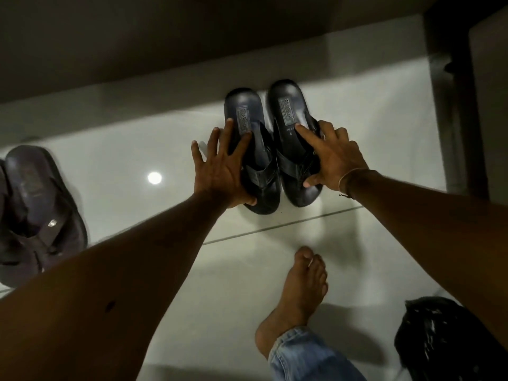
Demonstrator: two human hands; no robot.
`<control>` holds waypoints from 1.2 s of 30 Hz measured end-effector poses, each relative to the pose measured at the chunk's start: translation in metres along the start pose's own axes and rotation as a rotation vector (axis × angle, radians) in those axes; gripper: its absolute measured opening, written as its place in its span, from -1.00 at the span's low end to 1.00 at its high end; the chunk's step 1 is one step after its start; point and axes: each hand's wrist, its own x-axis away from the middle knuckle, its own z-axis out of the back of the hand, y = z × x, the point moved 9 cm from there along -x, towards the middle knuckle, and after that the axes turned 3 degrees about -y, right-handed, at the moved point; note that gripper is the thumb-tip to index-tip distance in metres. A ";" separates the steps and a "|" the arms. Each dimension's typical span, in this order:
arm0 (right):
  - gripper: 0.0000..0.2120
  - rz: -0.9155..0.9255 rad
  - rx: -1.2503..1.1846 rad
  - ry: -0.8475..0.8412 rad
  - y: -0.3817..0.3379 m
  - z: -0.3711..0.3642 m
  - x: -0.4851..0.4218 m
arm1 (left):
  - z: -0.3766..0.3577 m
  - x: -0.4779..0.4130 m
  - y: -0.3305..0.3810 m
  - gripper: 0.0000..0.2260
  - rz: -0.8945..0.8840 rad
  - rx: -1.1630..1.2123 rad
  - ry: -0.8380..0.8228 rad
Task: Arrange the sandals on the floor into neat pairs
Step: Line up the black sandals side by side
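Two black sandals lie side by side on the white tiled floor, heels toward the wall. My left hand (220, 171) grips the left black sandal (257, 171) along its outer edge, fingers spread over the footbed. My right hand (332, 158) holds the right black sandal (291, 133), index finger on the footbed and thumb at the toe end. A dark brown sandal (35, 204) lies at the far left, with part of another sandal (4, 193) cut off by the frame edge beside it.
A wall (137, 45) runs along the back, just behind the sandals' heels. A dark door frame (453, 92) stands at the right. My bare foot (297, 292) is on the floor in front. A black bag (445, 339) sits at the bottom right.
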 end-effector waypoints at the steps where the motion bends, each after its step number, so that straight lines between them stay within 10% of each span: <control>1: 0.25 -0.002 0.001 -0.003 0.000 -0.003 0.003 | -0.003 0.003 0.001 0.32 -0.001 0.004 -0.002; 36: 0.44 -0.038 -0.120 0.056 0.006 -0.012 0.035 | -0.011 0.036 0.002 0.39 -0.076 0.030 0.030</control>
